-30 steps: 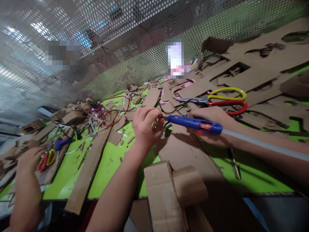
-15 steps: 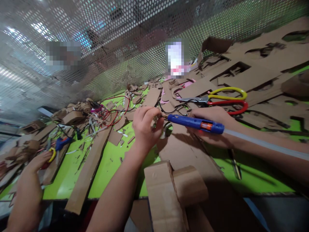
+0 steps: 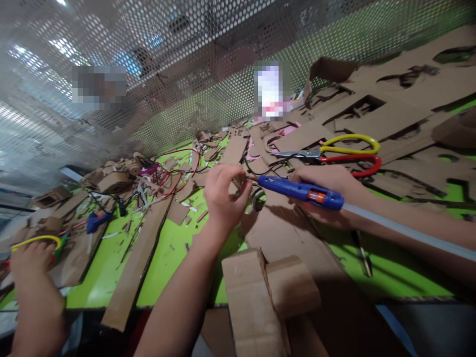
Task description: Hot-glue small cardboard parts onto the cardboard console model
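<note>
A smooth, bright green table (image 3: 201, 241) carries a long, flat, brown cardboard strip (image 3: 138, 263) jutting past the table's near edge. Just left of the strip lies a thin white sliver (image 3: 109, 234); to its right, small brown cardboard scraps (image 3: 177, 212); well farther right, broad, cut-out brown cardboard sheets (image 3: 401, 118).

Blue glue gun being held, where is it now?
Right of centre in the head view, the right hand holds the blue glue gun, nozzle towards the left hand.

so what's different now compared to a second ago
A co-worker's hand took hold of the red-and-yellow scissors on the left and carried them toward the picture's left edge. The person's left hand, right hand and blue glue gun stayed nearly in place.
</note>
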Available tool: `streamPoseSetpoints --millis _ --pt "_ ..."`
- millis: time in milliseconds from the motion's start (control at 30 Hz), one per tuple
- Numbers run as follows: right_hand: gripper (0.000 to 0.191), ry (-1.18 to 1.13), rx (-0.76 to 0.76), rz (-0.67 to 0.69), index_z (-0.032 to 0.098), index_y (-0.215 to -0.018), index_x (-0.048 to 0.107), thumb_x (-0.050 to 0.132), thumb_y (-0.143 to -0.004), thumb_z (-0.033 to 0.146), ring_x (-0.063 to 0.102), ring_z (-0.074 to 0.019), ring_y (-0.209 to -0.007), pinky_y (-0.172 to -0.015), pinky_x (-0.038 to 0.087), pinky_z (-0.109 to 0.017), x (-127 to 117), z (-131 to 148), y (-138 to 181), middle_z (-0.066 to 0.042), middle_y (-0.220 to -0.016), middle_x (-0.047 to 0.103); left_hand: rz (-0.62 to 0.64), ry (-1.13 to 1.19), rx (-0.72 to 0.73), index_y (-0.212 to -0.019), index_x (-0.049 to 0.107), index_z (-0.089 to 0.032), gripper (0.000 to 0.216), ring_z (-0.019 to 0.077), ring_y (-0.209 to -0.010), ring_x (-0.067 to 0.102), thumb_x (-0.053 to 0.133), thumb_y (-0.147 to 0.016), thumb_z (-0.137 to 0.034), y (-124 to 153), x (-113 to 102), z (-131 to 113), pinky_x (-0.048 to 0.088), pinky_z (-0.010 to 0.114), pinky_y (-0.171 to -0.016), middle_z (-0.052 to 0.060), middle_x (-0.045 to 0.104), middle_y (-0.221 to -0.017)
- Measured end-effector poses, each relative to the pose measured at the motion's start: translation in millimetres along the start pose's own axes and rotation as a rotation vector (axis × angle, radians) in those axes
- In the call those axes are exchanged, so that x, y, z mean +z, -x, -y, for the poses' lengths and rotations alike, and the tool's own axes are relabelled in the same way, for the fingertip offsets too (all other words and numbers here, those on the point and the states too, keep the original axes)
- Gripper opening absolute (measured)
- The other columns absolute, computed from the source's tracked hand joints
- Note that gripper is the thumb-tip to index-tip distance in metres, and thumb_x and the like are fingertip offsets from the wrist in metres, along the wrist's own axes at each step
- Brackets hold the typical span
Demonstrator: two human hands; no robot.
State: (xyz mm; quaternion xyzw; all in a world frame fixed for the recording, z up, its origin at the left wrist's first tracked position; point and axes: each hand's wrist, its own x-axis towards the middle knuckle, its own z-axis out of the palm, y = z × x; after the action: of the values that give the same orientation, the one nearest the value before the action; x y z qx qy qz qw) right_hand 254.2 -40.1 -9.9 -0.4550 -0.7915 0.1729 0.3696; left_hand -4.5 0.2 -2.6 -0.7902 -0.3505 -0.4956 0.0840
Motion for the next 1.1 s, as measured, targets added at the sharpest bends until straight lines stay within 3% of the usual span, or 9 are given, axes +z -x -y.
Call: streamPoseSetpoints --millis 233,733,833,967,1100 --pt "0.009 -0.002 -0.015 0.067 0.021 -0.089 0.064 0.064 -0.082 0.025 0.063 -0.0189 -0.073 -0.07 0.041 -0.032 -5.4 -0.3 0.5 -0.003 -0.083 0.072 -0.009 0.013 -0.022 -0.103 0.066 -0.021 0.012 0.0182 -0.089 0.069 0.074 -0.094 -0.017 1.5 -0.9 -0.5 0.056 0.035 -0.085 0.002 0.073 -0.093" --pt "0.008 -0.065 -0.169 -0.092 0.024 -0.086 0.063 0.068 -0.087 0.031 0.065 -0.0168 -0.069 -0.065 0.044 -0.029 4.3 -14.0 -2.5 0.0 -0.084 0.073 -0.06 0.124 -0.015 -0.107 0.069 -0.021 0.018 0.0165 -0.094 0.073 0.08 -0.093 -0.018 1.2 0.9 0.3 0.059 0.031 -0.09 0.002 0.075 -0.099" --pt "0.009 -0.048 -0.199 -0.122 0.024 -0.088 0.064 0.071 -0.086 0.03 0.068 -0.0168 -0.072 -0.067 0.048 -0.029 3.6 -12.7 -3.5 0.0 -0.087 0.075 -0.035 0.288 -0.085 -0.11 0.07 -0.022 0.023 0.0165 -0.098 0.074 0.084 -0.092 -0.02 3.5 4.2 3.8 0.059 0.03 -0.092 0.003 0.075 -0.103" --pt "0.009 -0.021 -0.182 -0.171 0.025 -0.088 0.065 0.07 -0.086 0.032 0.07 -0.0167 -0.072 -0.066 0.048 -0.029 1.5 -11.8 -3.9 0.0 -0.088 0.076 -0.008 0.675 -0.297 -0.108 0.068 -0.023 0.034 0.0158 -0.099 0.074 0.093 -0.085 -0.025 2.4 7.3 5.3 0.06 0.029 -0.091 0.003 0.073 -0.104" --pt "0.008 -0.051 -0.208 -0.169 0.025 -0.091 0.066 0.069 -0.086 0.031 0.071 -0.0161 -0.073 -0.067 0.05 -0.028 -0.8 -11.2 -4.0 0.0 -0.091 0.078 -0.008 0.915 -0.397 -0.103 0.067 -0.023 0.037 0.0132 -0.091 0.078 0.097 -0.081 -0.03 -3.4 4.3 1.2 0.063 0.024 -0.084 -0.001 0.073 -0.099"
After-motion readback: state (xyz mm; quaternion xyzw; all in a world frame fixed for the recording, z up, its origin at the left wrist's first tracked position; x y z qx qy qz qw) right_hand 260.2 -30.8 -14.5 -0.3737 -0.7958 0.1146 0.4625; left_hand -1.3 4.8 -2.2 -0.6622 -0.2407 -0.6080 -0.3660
